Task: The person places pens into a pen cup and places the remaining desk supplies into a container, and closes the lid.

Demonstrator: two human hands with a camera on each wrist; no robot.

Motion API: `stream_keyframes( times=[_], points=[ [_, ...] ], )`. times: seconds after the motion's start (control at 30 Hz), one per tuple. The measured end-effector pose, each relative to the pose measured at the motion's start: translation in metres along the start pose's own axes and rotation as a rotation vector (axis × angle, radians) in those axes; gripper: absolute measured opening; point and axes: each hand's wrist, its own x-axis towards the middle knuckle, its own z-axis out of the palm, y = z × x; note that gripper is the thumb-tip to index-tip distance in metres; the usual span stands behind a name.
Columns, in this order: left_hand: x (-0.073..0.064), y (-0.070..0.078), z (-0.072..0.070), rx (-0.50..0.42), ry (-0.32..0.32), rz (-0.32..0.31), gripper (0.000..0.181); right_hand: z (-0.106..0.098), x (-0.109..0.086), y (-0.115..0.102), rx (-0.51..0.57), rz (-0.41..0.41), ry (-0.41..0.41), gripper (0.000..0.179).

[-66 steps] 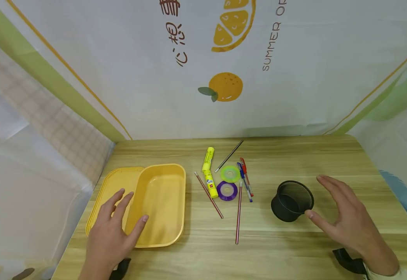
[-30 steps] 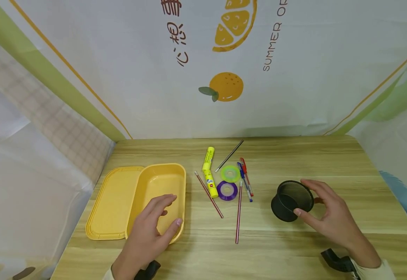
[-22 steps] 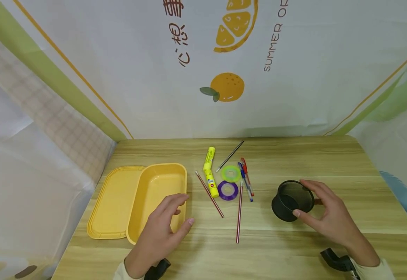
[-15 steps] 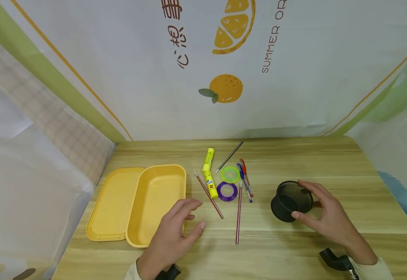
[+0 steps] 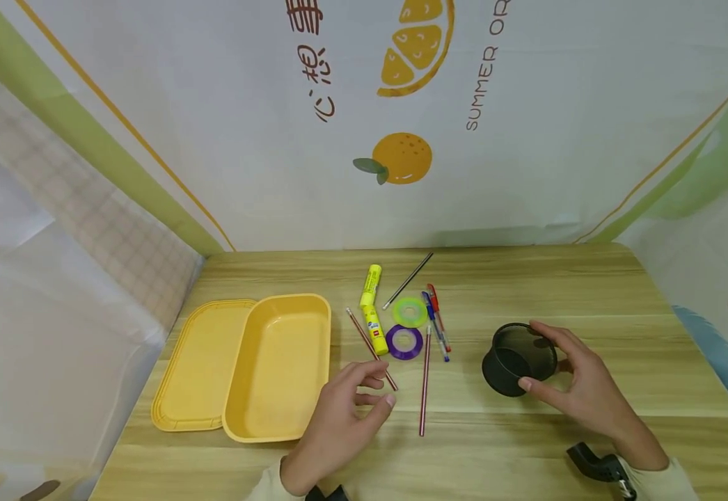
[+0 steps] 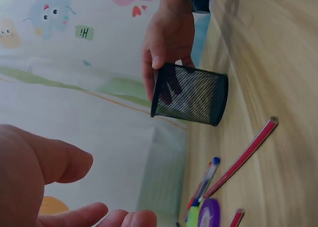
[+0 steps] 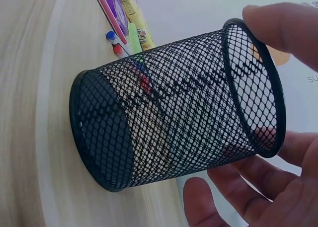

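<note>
Over the desk (image 5: 477, 459), my slack, empty left grip (image 5: 344, 421) is nearer the red pencil (image 5: 424, 390), pointing away just to its right; farther right, my right grip (image 5: 583, 391) holds the mesh cup (image 5: 503, 374) by its rim.

From head height, one view looks forward and down across most of the tabletop (image 5: 527, 278). The left wrist view, low and turned sideways, faces the cup (image 6: 198, 98) from a little way off; the right wrist view, tilted too, has that cup close up. All three catch the pens (image 5: 436, 327).
</note>
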Motion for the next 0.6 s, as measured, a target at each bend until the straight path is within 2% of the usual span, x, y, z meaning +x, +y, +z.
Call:
stream_keyframes(
  times=[0.27,0.43,0.6],
  points=[
    [0.007,-0.002,0.016,-0.075,0.006,-0.064,0.040,0.001,-0.001,0.000,0.010,0.006,-0.003,0.093],
    [0.013,-0.003,0.025,-0.072,0.010,-0.101,0.038,0.003,0.000,0.001,0.058,-0.006,0.006,0.093],
    [0.019,-0.007,0.033,-0.045,0.011,-0.110,0.040,0.003,0.000,0.002,0.070,0.004,-0.003,0.094]
  ],
)
